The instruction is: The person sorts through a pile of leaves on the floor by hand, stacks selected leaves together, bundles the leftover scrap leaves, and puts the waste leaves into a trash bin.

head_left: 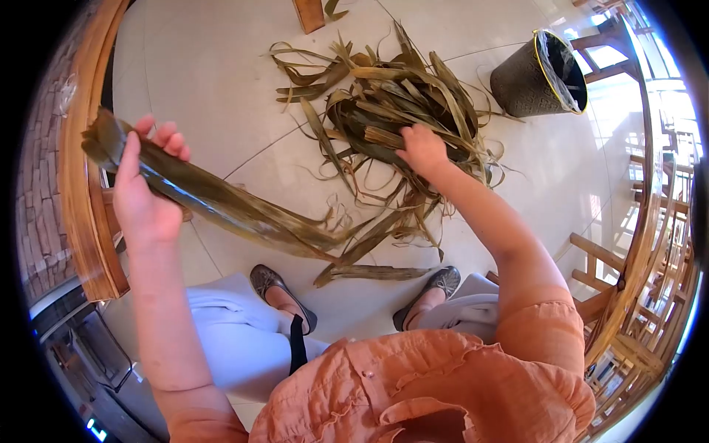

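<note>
Tiled floor (221,88) | leaf pile (399,111) lies on it, ahead of the feet | left hand (144,196) grips a leaf bundle (221,199), raised | right hand (421,148) closes on a leaf in the pile | bin (539,74) beside pile, plastic-lined, contents unclear

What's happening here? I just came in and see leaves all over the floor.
A seated person is sorting long dried leaves. The left hand grips a bundle of leaves near one end, the rest trailing down toward the floor. The right hand reaches into the loose pile of leaves on the tiled floor and closes on a leaf there. A dark bin with a liner stands beyond the pile, and one leaf lies between the person's shoes.
</note>
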The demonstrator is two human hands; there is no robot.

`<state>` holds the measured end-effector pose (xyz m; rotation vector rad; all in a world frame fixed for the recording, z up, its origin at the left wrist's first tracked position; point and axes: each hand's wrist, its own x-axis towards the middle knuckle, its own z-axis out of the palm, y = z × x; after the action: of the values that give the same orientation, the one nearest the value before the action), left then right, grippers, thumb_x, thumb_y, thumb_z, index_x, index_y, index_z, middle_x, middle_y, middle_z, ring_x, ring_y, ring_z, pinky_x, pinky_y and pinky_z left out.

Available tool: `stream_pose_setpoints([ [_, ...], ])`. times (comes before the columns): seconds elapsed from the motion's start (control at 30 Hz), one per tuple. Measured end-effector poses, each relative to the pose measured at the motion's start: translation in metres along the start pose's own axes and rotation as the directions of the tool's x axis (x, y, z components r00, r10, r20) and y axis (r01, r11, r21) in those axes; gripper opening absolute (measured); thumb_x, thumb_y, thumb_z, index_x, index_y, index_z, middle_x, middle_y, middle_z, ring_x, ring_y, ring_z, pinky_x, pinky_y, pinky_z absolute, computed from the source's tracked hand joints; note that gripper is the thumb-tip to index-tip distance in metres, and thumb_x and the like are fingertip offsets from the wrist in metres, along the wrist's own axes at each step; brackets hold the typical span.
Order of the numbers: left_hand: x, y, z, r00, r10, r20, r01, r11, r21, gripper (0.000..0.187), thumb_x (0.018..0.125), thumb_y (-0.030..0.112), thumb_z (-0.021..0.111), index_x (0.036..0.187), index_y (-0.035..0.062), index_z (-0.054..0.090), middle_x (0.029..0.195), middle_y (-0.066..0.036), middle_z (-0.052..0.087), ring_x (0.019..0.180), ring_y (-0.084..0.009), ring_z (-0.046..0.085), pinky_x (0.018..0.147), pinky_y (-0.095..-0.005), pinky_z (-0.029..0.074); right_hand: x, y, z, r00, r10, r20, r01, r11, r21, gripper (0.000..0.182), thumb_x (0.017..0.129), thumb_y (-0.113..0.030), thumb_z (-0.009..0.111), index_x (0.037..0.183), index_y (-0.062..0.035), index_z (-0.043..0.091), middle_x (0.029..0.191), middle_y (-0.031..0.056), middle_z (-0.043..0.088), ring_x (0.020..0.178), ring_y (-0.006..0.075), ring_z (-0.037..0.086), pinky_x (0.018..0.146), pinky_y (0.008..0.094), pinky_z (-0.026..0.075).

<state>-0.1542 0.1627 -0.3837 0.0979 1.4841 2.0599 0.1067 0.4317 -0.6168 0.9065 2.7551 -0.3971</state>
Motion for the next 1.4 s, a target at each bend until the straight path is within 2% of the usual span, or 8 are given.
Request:
stream_pose_setpoints([
  [0.1,-0.009,-0.002,0.013,0.998,-0.022,0.053,0.020,0.998,0.051,0.025,0.097,0.024,0.045,0.112,0.0062,0.053,0.093,-0.008,0.061,0.080,-0.0153,0.057,0.073,-0.0291,0.048,0.012,0.038,0.029,0.993,0.041,0.107,-0.045,0.998,0.038,0.021,0.079,-0.024,0.068,0.093,-0.0084,0.063,0.090,0.0096,0.058,0.085,0.0262,0.059,0.072,0.0374,0.050],
  [0.23,-0.012,-0.004,0.019,0.999,-0.038,0.020,0.037,0.997,0.069,0.025,0.097,0.024,0.045,0.112,0.0058,0.053,0.092,-0.009,0.061,0.078,-0.0156,0.058,0.072,-0.0293,0.048,0.030,0.047,-0.007,0.983,-0.012,0.181,-0.125,0.679,0.723,0.018,0.083,-0.021,0.065,0.087,-0.0041,0.065,0.070,0.0039,0.060,0.065,0.0111,0.052,0.064,0.0285,0.044],
  [0.37,-0.014,-0.009,0.027,0.996,-0.086,0.022,0.083,0.992,0.094,0.026,0.097,0.025,0.044,0.111,0.0055,0.053,0.090,-0.009,0.062,0.077,-0.0159,0.058,0.071,-0.0298,0.049,0.028,0.019,-0.067,0.940,-0.055,0.335,-0.305,0.300,0.904,0.018,0.091,-0.017,0.055,0.094,-0.0022,0.063,0.079,0.0004,0.062,0.069,0.0075,0.054,0.063,0.0249,0.045],
  [0.5,-0.016,-0.015,0.033,0.991,-0.130,0.042,0.124,0.986,0.114,0.026,0.097,0.026,0.044,0.110,0.0053,0.053,0.090,-0.009,0.062,0.077,-0.0159,0.059,0.070,-0.0303,0.049,0.020,-0.016,-0.110,0.931,-0.201,0.305,-0.277,0.156,0.948,0.020,0.094,-0.012,0.050,0.110,-0.0034,0.058,0.094,0.0042,0.065,0.084,0.0094,0.059,0.067,0.0235,0.048],
  [0.77,-0.021,-0.035,0.048,0.990,-0.133,0.052,0.113,0.953,0.281,0.028,0.086,0.021,0.065,0.106,0.0041,0.055,0.086,-0.008,0.063,0.069,-0.0129,0.059,0.063,-0.0284,0.050,-0.009,-0.114,-0.145,0.928,-0.340,0.152,-0.149,0.035,0.988,0.014,0.088,-0.002,0.056,0.101,-0.0013,0.055,0.080,0.0025,0.063,0.066,0.0065,0.057,0.060,0.0198,0.047],
  [0.93,-0.019,-0.041,0.049,0.984,-0.148,0.097,0.106,0.932,0.347,0.024,0.081,0.020,0.071,0.095,0.0037,0.059,0.083,-0.005,0.060,0.065,-0.0132,0.056,0.062,-0.0285,0.048,-0.026,-0.151,-0.153,0.912,-0.405,0.064,-0.014,0.124,0.992,0.018,0.084,-0.009,0.061,0.100,-0.0006,0.055,0.073,0.0027,0.062,0.063,0.0063,0.055,0.058,0.0229,0.047],
  [1.0,-0.019,-0.039,0.047,0.985,-0.142,0.094,0.105,0.942,0.319,0.017,0.082,0.017,0.069,0.091,0.0051,0.060,0.078,-0.002,0.059,0.064,-0.0120,0.055,0.061,-0.0273,0.047,-0.027,-0.154,-0.152,0.899,-0.434,0.055,-0.030,0.064,0.997,0.019,0.085,-0.010,0.061,0.100,-0.0003,0.056,0.073,0.0020,0.061,0.065,0.0056,0.053,0.061,0.0221,0.046],
  [1.4,-0.022,-0.038,0.046,0.985,-0.146,0.089,0.116,0.953,0.281,0.015,0.085,0.016,0.066,0.093,0.0047,0.061,0.082,-0.003,0.062,0.068,-0.0128,0.059,0.063,-0.0275,0.049,-0.025,-0.153,-0.161,0.905,-0.425,0.024,0.090,0.247,0.965,0.023,0.084,-0.011,0.064,0.103,0.0005,0.058,0.075,-0.0034,0.056,0.070,0.0031,0.050,0.065,0.0200,0.044],
])
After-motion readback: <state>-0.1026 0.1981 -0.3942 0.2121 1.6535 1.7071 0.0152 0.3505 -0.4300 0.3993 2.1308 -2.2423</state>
